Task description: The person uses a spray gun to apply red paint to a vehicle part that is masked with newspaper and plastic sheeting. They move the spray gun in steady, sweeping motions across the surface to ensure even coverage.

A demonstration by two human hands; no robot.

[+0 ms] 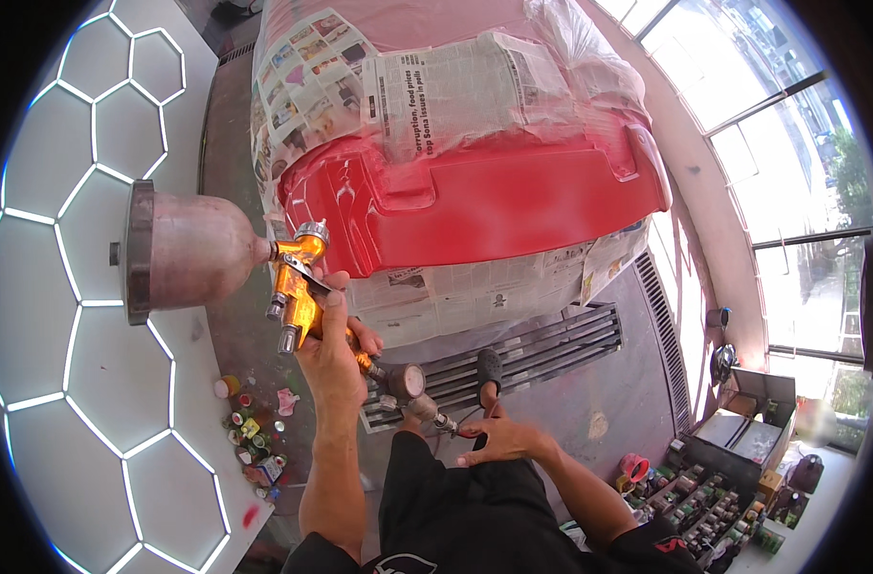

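Note:
My left hand grips a gold spray gun with a large metal cup on its side and a round gauge below the handle. A thin hose runs from the lower fitting. My right hand is beside that hose, thumb and forefinger apart; whether it touches the hose is unclear. Beyond the gun lies a glossy red panel with paler patches, on a support covered in newspaper and plastic sheeting.
A floor grate lies by my feet. Along the left is a wall of hexagonal lights, with cans at its base. Windows line the right, above a cluttered group of bottles and tins.

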